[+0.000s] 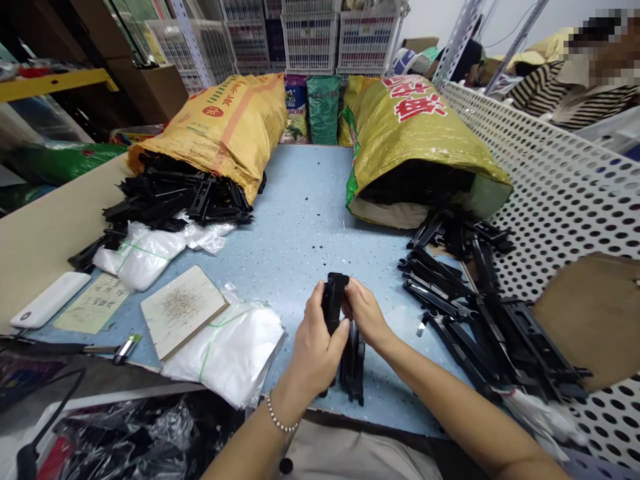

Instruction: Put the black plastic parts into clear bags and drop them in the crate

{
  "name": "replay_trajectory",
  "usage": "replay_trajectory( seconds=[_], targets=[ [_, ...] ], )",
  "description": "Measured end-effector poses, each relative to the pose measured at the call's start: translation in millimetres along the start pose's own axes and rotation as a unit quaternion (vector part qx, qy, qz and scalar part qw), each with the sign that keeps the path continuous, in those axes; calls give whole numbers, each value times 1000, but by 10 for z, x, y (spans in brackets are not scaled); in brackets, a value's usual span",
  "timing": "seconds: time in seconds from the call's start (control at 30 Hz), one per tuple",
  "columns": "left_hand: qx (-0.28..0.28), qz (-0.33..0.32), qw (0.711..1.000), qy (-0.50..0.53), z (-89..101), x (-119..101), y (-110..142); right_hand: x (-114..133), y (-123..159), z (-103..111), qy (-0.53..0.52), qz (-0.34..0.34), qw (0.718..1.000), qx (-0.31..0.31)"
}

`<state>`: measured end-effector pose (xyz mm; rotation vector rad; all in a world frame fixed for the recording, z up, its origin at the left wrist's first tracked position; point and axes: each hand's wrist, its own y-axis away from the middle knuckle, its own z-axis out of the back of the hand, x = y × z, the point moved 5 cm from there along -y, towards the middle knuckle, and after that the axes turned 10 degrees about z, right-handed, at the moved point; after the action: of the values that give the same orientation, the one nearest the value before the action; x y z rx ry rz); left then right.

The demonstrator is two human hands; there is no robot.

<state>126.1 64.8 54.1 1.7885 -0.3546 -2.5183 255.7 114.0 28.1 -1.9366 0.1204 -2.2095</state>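
Observation:
Near the front edge of the blue tabletop, my left hand (316, 333) wraps round a black plastic part (334, 303) held upright. My right hand (364, 310) pinches the same part at its upper right side, fingers closed. Below my hands another long black part (354, 367) lies on the table. To the right is a heap of black parts (450, 280), some with shiny metal ends. Left of my hands rests a bundle of clear plastic bags (235, 347) tied with green string.
A yellow sack (235, 127) spills black pieces (185, 193) at the back left. An olive sack (410, 133) lies open at the back right, beside a white perforated panel (560, 160). A square board (183, 310) and white power bank (50, 300) lie left. Another person (575, 87) is beyond the panel.

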Motion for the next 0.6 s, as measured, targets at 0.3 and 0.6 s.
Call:
replay_trajectory(
  seconds=[0.3, 0.6],
  targets=[
    [49, 179, 941, 283, 190, 199, -218, 329, 426, -66, 307, 211, 905, 207],
    [6, 163, 959, 232, 250, 349, -220, 126, 529, -414, 381, 173, 855, 307]
  ],
)
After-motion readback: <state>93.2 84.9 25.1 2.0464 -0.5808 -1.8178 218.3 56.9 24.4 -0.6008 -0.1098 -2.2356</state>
